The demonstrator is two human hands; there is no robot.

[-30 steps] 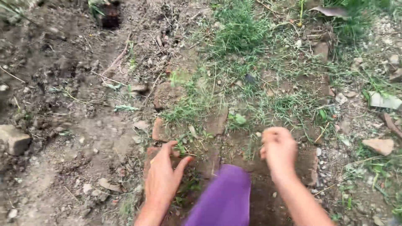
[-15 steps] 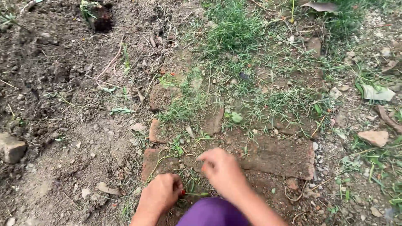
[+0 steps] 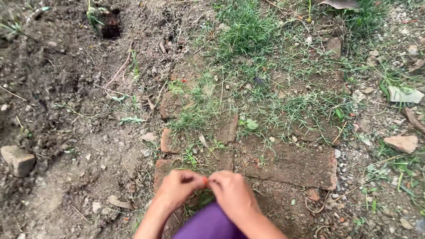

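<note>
- Left hand (image 3: pixel 179 188) and right hand (image 3: pixel 233 192) now fingertip to fingertip, pinched together over green weed sprigs (image 3: pixel 201 198) (earlier apart).
- Flat reddish-brown brick slab (image 3: pixel 294 164) beside, unmoved.

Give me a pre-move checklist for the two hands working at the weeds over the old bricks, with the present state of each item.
1. Left hand and right hand both in view: ok.
2. Fingertips meet over the weed clump: ok.
3. Something actually pinched between the fingers: cannot tell, too small.
4. Flat brick ahead bare of grass: ok.
5. Grass patch beyond already pulled: not ok.
6. Loose stone at far left lies apart from the hands: ok.
</note>
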